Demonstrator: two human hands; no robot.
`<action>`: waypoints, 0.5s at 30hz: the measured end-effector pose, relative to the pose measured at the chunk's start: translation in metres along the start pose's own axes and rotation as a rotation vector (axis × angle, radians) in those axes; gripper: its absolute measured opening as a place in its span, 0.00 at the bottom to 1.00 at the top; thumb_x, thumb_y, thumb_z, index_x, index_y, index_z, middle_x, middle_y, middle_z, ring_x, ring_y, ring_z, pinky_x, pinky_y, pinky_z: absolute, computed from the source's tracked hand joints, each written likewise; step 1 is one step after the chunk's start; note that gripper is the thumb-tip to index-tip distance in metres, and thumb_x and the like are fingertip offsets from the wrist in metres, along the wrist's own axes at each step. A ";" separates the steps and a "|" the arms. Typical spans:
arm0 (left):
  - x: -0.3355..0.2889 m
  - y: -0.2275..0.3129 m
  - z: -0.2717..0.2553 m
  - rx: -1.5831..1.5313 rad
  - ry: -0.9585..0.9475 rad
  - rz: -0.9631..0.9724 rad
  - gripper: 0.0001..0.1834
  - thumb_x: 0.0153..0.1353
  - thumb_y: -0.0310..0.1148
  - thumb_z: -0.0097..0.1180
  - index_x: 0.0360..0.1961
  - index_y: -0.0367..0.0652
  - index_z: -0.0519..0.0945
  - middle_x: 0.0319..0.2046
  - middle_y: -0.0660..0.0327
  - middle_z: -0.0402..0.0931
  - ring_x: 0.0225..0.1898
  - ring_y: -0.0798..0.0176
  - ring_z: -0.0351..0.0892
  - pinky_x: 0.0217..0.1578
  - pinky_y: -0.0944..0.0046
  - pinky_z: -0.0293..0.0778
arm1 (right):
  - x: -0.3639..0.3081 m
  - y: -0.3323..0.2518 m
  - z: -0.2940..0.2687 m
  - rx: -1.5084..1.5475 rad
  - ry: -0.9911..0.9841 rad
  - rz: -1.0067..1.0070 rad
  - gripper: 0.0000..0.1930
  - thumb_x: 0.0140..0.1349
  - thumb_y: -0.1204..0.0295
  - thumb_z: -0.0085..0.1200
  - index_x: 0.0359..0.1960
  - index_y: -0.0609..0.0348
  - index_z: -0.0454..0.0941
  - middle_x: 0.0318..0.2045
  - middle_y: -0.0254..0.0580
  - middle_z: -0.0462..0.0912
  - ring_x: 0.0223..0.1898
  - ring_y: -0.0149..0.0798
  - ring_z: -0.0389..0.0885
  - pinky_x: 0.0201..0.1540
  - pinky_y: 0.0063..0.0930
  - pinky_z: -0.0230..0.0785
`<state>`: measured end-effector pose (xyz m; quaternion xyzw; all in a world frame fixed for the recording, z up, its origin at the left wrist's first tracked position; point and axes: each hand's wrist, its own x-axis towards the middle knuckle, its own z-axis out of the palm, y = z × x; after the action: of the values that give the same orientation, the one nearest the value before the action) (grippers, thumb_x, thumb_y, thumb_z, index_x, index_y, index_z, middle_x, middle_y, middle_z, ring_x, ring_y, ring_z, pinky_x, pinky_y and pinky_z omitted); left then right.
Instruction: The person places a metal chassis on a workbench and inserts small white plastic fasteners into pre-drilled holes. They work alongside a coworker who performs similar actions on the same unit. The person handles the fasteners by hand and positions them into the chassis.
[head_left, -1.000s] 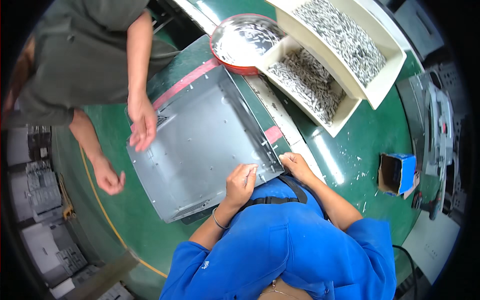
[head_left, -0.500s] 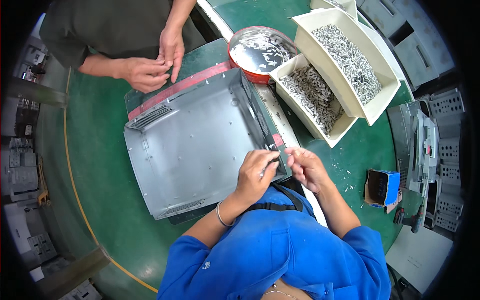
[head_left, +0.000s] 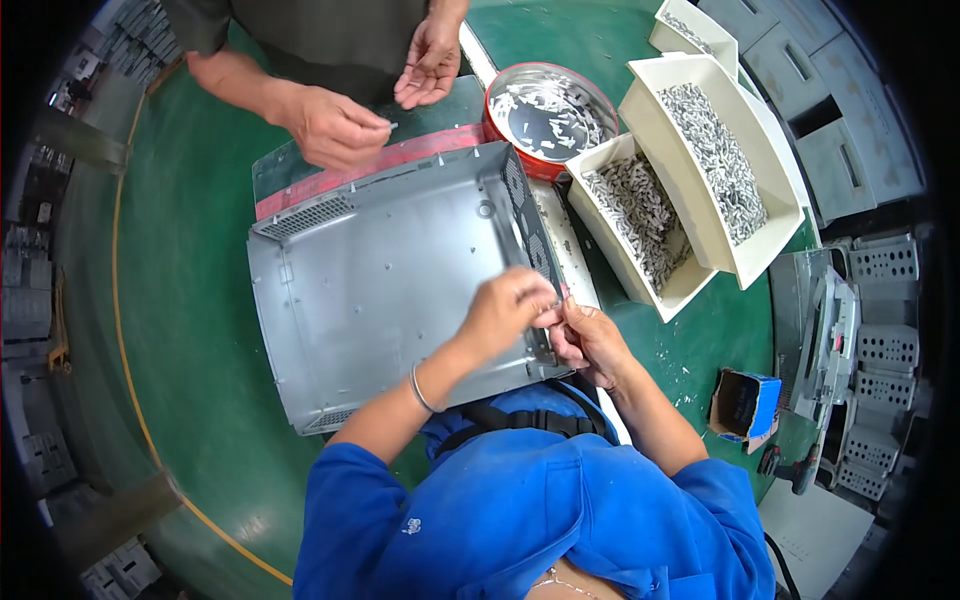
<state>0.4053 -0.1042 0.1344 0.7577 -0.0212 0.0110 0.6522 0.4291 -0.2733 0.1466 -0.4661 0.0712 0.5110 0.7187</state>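
From the head view, a grey sheet-metal tray [head_left: 385, 290] with raised edges lies flat on the green tabletop [head_left: 190, 330], just ahead of the person in blue. The left hand [head_left: 510, 310] and right hand [head_left: 590, 340] meet at the tray's near right corner, touching its vented side wall. The left grip is pinched narrow on something too small to make out; I cannot tell how the right grip stands. Right of the tray stand a red round bowl [head_left: 552, 110] and white bins [head_left: 690, 200] of small metal parts. Across the tabletop, a co-worker's hands [head_left: 335, 128] hover over a red strip [head_left: 350, 178].
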 end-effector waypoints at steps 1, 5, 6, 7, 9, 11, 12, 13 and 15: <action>0.011 -0.009 -0.006 -0.121 0.086 -0.068 0.05 0.49 0.27 0.51 0.28 0.37 0.74 0.22 0.64 0.72 0.23 0.71 0.70 0.24 0.74 0.64 | 0.002 -0.002 0.005 0.033 0.045 -0.020 0.18 0.59 0.57 0.38 0.27 0.61 0.69 0.12 0.31 0.66 0.09 0.20 0.54 0.08 0.12 0.45; 0.060 -0.039 -0.022 -0.293 0.394 -0.190 0.03 0.51 0.27 0.50 0.27 0.41 0.74 0.22 0.68 0.71 0.21 0.77 0.68 0.20 0.78 0.60 | 0.005 -0.002 -0.002 0.121 0.103 -0.040 0.14 0.60 0.62 0.39 0.28 0.60 0.68 0.15 0.31 0.66 0.12 0.20 0.57 0.10 0.11 0.48; 0.070 -0.042 -0.022 -0.320 0.426 -0.238 0.03 0.50 0.27 0.50 0.27 0.40 0.73 0.22 0.68 0.71 0.21 0.77 0.68 0.20 0.78 0.60 | 0.005 -0.001 -0.003 0.136 0.114 -0.041 0.13 0.60 0.63 0.39 0.28 0.60 0.68 0.15 0.32 0.66 0.12 0.20 0.57 0.10 0.11 0.48; 0.078 -0.044 -0.021 -0.346 0.457 -0.286 0.03 0.50 0.27 0.49 0.27 0.40 0.73 0.22 0.68 0.71 0.21 0.77 0.68 0.19 0.78 0.60 | 0.004 -0.001 -0.003 0.140 0.112 -0.041 0.12 0.60 0.64 0.39 0.28 0.60 0.68 0.15 0.32 0.66 0.12 0.20 0.57 0.10 0.11 0.48; 0.091 -0.054 -0.015 -0.325 0.468 -0.281 0.03 0.50 0.26 0.49 0.27 0.41 0.72 0.22 0.68 0.71 0.20 0.77 0.68 0.19 0.78 0.60 | 0.002 0.000 -0.002 0.152 0.117 -0.043 0.11 0.59 0.65 0.40 0.28 0.60 0.68 0.15 0.31 0.66 0.12 0.21 0.57 0.11 0.11 0.49; 0.099 -0.061 -0.009 -0.263 0.467 -0.282 0.02 0.50 0.26 0.49 0.27 0.41 0.72 0.21 0.68 0.71 0.20 0.77 0.68 0.19 0.78 0.60 | 0.002 0.002 -0.004 0.163 0.119 -0.054 0.10 0.59 0.66 0.40 0.28 0.60 0.68 0.15 0.32 0.66 0.12 0.21 0.57 0.11 0.11 0.49; 0.102 -0.063 -0.006 -0.241 0.461 -0.292 0.02 0.50 0.26 0.49 0.26 0.41 0.72 0.21 0.68 0.71 0.20 0.77 0.68 0.18 0.78 0.60 | 0.001 0.004 -0.006 0.169 0.122 -0.060 0.10 0.59 0.66 0.40 0.28 0.60 0.68 0.15 0.32 0.66 0.12 0.21 0.58 0.11 0.11 0.49; 0.105 -0.064 -0.004 -0.219 0.457 -0.301 0.02 0.50 0.26 0.49 0.26 0.42 0.73 0.21 0.68 0.71 0.20 0.77 0.68 0.18 0.78 0.60 | 0.001 0.006 -0.010 0.178 0.124 -0.059 0.09 0.59 0.67 0.40 0.29 0.60 0.68 0.15 0.32 0.67 0.12 0.21 0.58 0.11 0.11 0.49; 0.105 -0.064 -0.002 -0.222 0.462 -0.298 0.01 0.50 0.26 0.49 0.26 0.42 0.73 0.21 0.68 0.71 0.19 0.77 0.68 0.18 0.77 0.60 | -0.001 0.008 -0.013 0.188 0.122 -0.058 0.09 0.59 0.67 0.41 0.29 0.59 0.69 0.16 0.30 0.68 0.12 0.20 0.59 0.11 0.10 0.50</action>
<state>0.5137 -0.0944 0.0762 0.6540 0.2379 0.0850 0.7130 0.4269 -0.2831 0.1348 -0.4288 0.1490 0.4519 0.7679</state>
